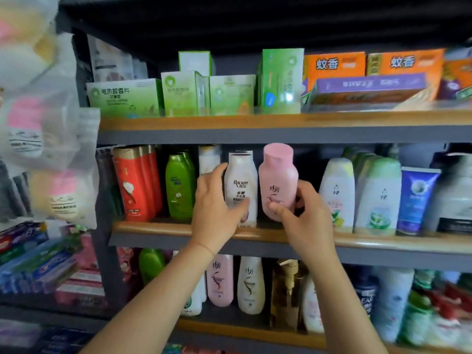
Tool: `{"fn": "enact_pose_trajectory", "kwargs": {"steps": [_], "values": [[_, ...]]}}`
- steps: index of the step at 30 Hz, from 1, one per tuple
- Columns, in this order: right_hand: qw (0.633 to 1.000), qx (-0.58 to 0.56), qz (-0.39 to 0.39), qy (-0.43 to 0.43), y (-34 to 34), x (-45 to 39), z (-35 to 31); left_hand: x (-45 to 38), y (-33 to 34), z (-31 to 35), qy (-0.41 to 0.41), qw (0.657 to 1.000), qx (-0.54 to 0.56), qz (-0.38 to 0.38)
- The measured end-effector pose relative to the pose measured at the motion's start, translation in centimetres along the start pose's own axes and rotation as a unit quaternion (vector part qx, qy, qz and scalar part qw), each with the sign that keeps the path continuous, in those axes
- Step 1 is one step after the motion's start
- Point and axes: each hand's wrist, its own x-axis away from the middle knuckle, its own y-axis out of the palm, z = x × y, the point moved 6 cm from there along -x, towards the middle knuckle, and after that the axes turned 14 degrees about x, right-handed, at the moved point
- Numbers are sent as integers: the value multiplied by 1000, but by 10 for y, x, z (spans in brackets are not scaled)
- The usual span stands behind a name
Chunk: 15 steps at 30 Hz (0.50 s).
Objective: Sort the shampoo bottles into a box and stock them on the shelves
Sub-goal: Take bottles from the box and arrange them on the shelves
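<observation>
Stocking step, centre of frame: my right hand (304, 215) grips the pink bottle (278, 180) on the middle shelf (383, 241); my left hand (217, 208) steadies the white bottle (241, 185). Next, I judge: seat pink upright, then release.

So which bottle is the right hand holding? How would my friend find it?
Find the middle shelf with the wooden front edge. Near its centre, the right hand grips a rounded pink plastic bottle. It is that shelf's only pink bottle, right of the white Raclen bottle the left hand holds.
</observation>
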Motion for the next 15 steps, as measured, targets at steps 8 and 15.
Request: {"fn": "enact_pose_trajectory", "kwargs": {"steps": [8,15], "values": [[992,67,-72,80,25,-22,26,-9,19,-5,-25,994,-106,-17],[972,156,-142,108,34,-43,31,-4,21,-12,-76,992,-91,-32]]}}
